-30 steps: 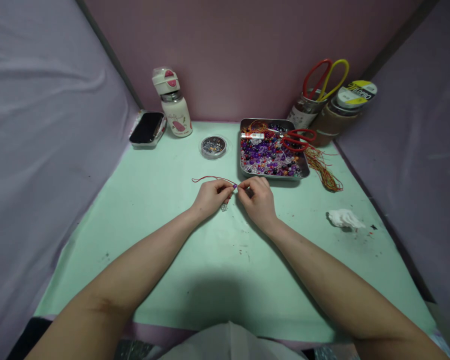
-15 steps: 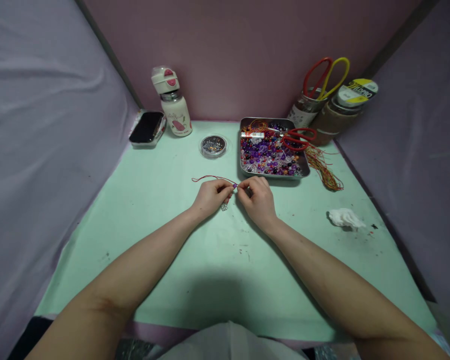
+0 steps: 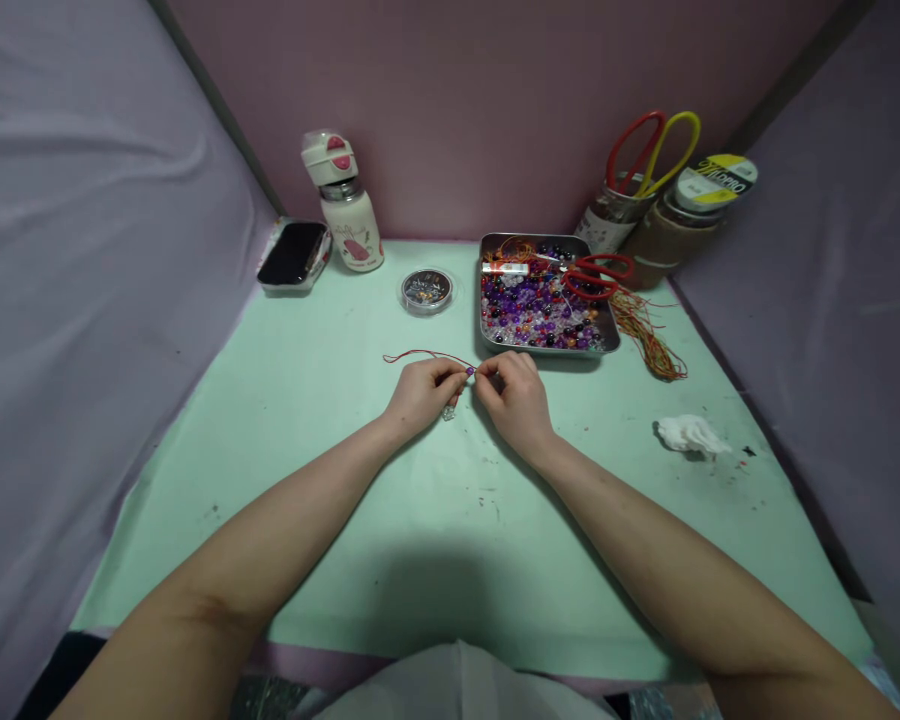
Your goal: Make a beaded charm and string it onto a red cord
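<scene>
A small purple bead shows between my two hands, just in front of the metal tray. My left hand pinches it between thumb and forefinger. My right hand is closed in a pinch at the bead's right side, on the end of the red cord. From the bead the thin red cord loops out to the left above my left hand. Below my left fingers hangs a cluster of clear beads. The exact path of the cord through the bead is too small to make out.
The metal tray holds mixed beads, a glue tube and red-handled scissors. A round clear case, a bottle and a phone stand left. Right are jars, a cord bundle and a crumpled tissue.
</scene>
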Action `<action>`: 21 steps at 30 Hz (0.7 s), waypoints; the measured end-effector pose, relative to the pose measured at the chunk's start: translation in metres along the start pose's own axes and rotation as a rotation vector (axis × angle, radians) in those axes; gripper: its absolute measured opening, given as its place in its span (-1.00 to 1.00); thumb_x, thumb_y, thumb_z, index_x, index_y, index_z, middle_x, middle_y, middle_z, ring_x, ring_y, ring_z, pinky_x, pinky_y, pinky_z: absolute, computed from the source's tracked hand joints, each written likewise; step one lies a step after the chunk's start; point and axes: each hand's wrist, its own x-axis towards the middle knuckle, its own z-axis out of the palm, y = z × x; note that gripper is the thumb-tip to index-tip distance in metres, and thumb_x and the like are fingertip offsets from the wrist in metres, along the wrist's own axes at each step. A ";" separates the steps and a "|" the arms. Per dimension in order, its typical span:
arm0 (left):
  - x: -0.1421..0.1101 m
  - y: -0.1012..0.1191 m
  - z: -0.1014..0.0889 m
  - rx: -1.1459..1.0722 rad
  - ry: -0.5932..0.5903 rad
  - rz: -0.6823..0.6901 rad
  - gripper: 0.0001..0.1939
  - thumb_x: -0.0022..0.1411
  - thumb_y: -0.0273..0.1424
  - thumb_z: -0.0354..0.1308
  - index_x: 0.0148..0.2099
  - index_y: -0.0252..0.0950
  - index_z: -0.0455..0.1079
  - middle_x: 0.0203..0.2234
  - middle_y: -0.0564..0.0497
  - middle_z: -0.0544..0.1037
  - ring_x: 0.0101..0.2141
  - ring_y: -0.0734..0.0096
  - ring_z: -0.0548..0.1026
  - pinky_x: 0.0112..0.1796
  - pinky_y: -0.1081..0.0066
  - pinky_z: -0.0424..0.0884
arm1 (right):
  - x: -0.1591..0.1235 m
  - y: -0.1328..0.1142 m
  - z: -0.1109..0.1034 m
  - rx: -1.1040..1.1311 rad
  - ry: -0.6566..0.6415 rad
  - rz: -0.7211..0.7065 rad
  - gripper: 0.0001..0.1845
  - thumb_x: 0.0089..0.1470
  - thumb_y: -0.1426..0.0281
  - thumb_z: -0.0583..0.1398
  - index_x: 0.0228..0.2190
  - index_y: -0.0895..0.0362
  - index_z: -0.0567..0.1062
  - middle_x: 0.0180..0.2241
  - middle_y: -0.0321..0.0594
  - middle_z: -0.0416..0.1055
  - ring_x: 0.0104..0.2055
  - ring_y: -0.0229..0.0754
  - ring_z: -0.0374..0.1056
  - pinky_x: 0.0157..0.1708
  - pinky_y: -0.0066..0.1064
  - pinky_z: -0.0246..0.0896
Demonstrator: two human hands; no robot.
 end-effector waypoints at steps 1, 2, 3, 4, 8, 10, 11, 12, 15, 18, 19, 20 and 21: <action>0.000 0.000 0.000 0.004 -0.002 0.005 -0.78 0.17 -0.34 0.07 -0.32 -0.35 0.49 -0.65 0.08 0.42 -0.60 0.53 0.34 -0.51 0.49 0.29 | 0.000 0.000 0.000 -0.002 0.000 0.001 -0.89 0.09 0.47 0.13 -0.47 0.08 0.38 -0.42 -0.22 0.39 -0.30 -0.11 0.21 -0.29 -0.26 0.11; 0.000 0.001 0.000 0.007 -0.003 0.009 -0.78 0.17 -0.34 0.07 -0.32 -0.35 0.49 -0.66 0.08 0.42 -0.60 0.53 0.34 -0.51 0.49 0.28 | 0.000 0.000 0.000 -0.004 -0.002 0.000 -0.89 0.09 0.47 0.13 -0.47 0.08 0.38 -0.42 -0.22 0.39 -0.31 -0.11 0.21 -0.29 -0.26 0.11; 0.000 0.000 0.000 0.008 -0.004 0.012 -0.78 0.17 -0.34 0.07 -0.32 -0.35 0.49 -0.66 0.08 0.42 -0.60 0.53 0.34 -0.51 0.49 0.28 | 0.000 0.000 0.000 -0.007 -0.004 0.000 -0.89 0.09 0.47 0.13 -0.47 0.08 0.38 -0.42 -0.22 0.39 -0.31 -0.12 0.21 -0.29 -0.26 0.11; 0.000 0.000 0.000 0.010 -0.004 0.013 -0.78 0.17 -0.34 0.07 -0.32 -0.35 0.49 -0.66 0.09 0.42 -0.60 0.53 0.34 -0.51 0.49 0.28 | 0.000 0.001 0.000 -0.009 -0.006 -0.001 -0.89 0.09 0.47 0.13 -0.47 0.08 0.38 -0.42 -0.22 0.39 -0.31 -0.12 0.21 -0.29 -0.26 0.11; -0.001 0.000 0.000 0.045 0.001 0.024 -0.79 0.18 -0.35 0.06 -0.33 -0.33 0.49 -0.67 0.10 0.41 -0.60 0.52 0.34 -0.49 0.49 0.27 | 0.000 0.000 0.000 -0.017 -0.006 0.000 -0.89 0.09 0.48 0.13 -0.47 0.08 0.38 -0.42 -0.23 0.39 -0.31 -0.12 0.21 -0.29 -0.26 0.12; -0.001 0.001 0.000 0.081 0.008 0.038 -0.79 0.18 -0.36 0.06 -0.35 -0.32 0.49 -0.67 0.10 0.42 -0.59 0.51 0.35 -0.48 0.48 0.27 | 0.000 0.000 0.000 -0.020 -0.009 -0.001 -0.89 0.08 0.47 0.14 -0.47 0.08 0.38 -0.43 -0.23 0.39 -0.32 -0.12 0.21 -0.30 -0.26 0.11; -0.001 0.001 0.000 0.098 0.011 0.044 -0.79 0.18 -0.36 0.06 -0.36 -0.32 0.49 -0.67 0.10 0.42 -0.59 0.51 0.35 -0.47 0.48 0.27 | 0.000 0.000 0.000 -0.020 -0.012 -0.002 -0.89 0.08 0.47 0.14 -0.47 0.08 0.38 -0.43 -0.23 0.39 -0.32 -0.12 0.21 -0.30 -0.26 0.11; -0.001 0.002 0.000 0.115 0.013 0.049 -0.79 0.18 -0.36 0.05 -0.37 -0.32 0.49 -0.67 0.11 0.43 -0.58 0.50 0.35 -0.47 0.48 0.27 | 0.000 0.000 0.000 -0.020 -0.014 -0.002 -0.89 0.08 0.47 0.14 -0.47 0.08 0.38 -0.43 -0.23 0.39 -0.32 -0.12 0.21 -0.31 -0.26 0.11; -0.001 0.003 0.000 0.158 0.015 0.059 -0.79 0.18 -0.37 0.06 -0.38 -0.30 0.49 -0.66 0.11 0.44 -0.57 0.49 0.36 -0.46 0.48 0.26 | 0.000 0.001 0.000 -0.022 -0.017 0.000 -0.89 0.07 0.48 0.14 -0.47 0.08 0.38 -0.43 -0.22 0.39 -0.33 -0.12 0.21 -0.31 -0.27 0.11; -0.001 0.003 0.001 0.181 0.022 0.063 -0.79 0.18 -0.38 0.06 -0.41 -0.29 0.48 -0.66 0.11 0.44 -0.56 0.49 0.37 -0.44 0.48 0.25 | 0.000 0.001 0.000 -0.023 -0.015 -0.003 -0.90 0.07 0.48 0.15 -0.47 0.08 0.38 -0.43 -0.23 0.40 -0.32 -0.12 0.21 -0.32 -0.27 0.11; -0.001 0.003 0.001 0.185 0.023 0.068 -0.79 0.18 -0.39 0.06 -0.42 -0.29 0.48 -0.66 0.11 0.44 -0.56 0.49 0.37 -0.44 0.48 0.25 | 0.000 0.000 0.000 -0.024 -0.013 -0.005 -0.90 0.06 0.48 0.15 -0.47 0.08 0.38 -0.43 -0.23 0.40 -0.32 -0.11 0.22 -0.32 -0.27 0.11; -0.002 0.003 0.001 0.190 0.023 0.074 -0.79 0.18 -0.40 0.06 -0.43 -0.29 0.47 -0.66 0.11 0.45 -0.56 0.49 0.37 -0.44 0.48 0.25 | 0.000 0.000 0.001 -0.028 -0.011 -0.005 -0.90 0.06 0.49 0.15 -0.47 0.08 0.38 -0.43 -0.23 0.40 -0.32 -0.11 0.22 -0.32 -0.27 0.12; -0.002 0.004 0.001 0.198 0.023 0.082 -0.79 0.18 -0.40 0.06 -0.44 -0.29 0.47 -0.66 0.11 0.44 -0.56 0.49 0.37 -0.43 0.48 0.25 | 0.000 0.000 0.001 -0.032 -0.009 -0.006 -0.89 0.06 0.49 0.15 -0.47 0.08 0.38 -0.43 -0.22 0.40 -0.32 -0.11 0.22 -0.32 -0.27 0.12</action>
